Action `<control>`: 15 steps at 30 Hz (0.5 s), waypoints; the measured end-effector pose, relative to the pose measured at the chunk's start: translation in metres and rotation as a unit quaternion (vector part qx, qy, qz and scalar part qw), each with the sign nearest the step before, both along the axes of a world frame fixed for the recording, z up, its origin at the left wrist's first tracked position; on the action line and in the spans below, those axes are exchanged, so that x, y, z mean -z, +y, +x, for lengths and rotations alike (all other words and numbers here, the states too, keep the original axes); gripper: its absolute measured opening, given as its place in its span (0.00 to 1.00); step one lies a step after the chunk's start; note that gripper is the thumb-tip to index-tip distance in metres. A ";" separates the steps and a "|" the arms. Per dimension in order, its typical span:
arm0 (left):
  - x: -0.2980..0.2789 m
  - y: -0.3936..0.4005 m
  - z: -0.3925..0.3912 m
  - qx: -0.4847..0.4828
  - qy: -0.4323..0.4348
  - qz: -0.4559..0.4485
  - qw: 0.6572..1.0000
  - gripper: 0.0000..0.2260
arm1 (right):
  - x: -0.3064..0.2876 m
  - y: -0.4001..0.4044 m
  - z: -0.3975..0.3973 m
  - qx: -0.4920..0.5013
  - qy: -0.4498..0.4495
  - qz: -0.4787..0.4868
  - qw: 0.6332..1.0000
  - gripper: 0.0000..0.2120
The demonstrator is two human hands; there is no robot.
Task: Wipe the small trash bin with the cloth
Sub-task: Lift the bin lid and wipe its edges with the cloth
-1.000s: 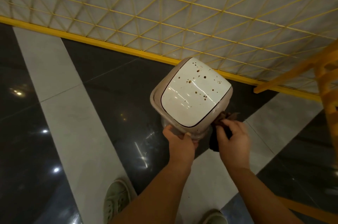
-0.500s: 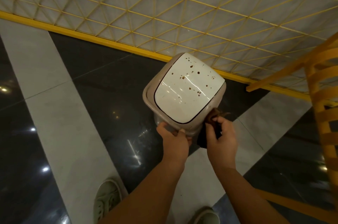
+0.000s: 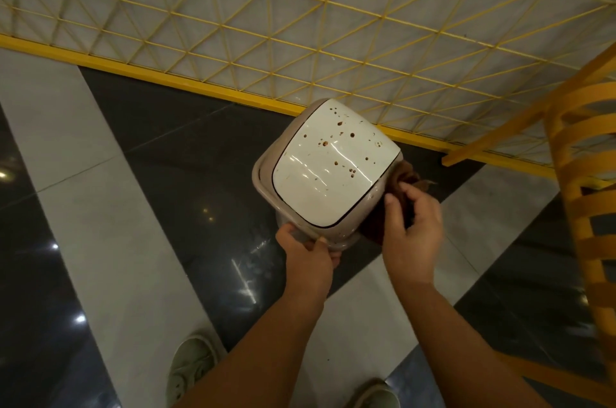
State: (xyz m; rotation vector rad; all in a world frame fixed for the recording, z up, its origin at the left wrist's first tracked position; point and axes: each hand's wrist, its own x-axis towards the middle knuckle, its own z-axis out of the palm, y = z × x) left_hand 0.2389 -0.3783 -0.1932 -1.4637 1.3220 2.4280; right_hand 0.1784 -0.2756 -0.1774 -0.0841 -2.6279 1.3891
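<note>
While the lid spots sit untouched, here's the rundown:

What changed: the right hand [image 3: 411, 227] has slid the brown cloth [image 3: 405, 179] up the bin's right flank, from the near corner a second ago to roughly mid-side now.

Meaning: looks like the side wipe is underway, lid not started yet.

Left hand: the left hand [image 3: 308, 249] is clamped on the near rim, fingers curled under, bracing it.

Right hand: bunched around the cloth, pressing it to the bin wall.

Where the bin is: small trash bin [image 3: 328, 170] just ahead of both hands, above the floor [image 3: 160, 147], by the yellow mesh fence [image 3: 300, 24].

Pointing: lid faces up toward the camera; long axis runs lid-to-base, tilted away, mostly foreshortened.
</note>
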 end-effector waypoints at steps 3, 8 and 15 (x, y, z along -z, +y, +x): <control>0.004 0.001 0.000 0.004 0.004 -0.003 1.000 0.28 | 0.016 -0.002 0.036 -0.124 0.051 0.065 0.989 0.08; 0.009 0.000 0.001 0.007 -0.001 -0.016 1.000 0.27 | 0.022 0.004 0.038 -0.214 0.049 0.130 0.967 0.10; 0.003 0.002 -0.003 -0.016 -0.013 -0.006 1.000 0.26 | -0.007 -0.010 -0.010 0.021 -0.023 -0.068 0.997 0.09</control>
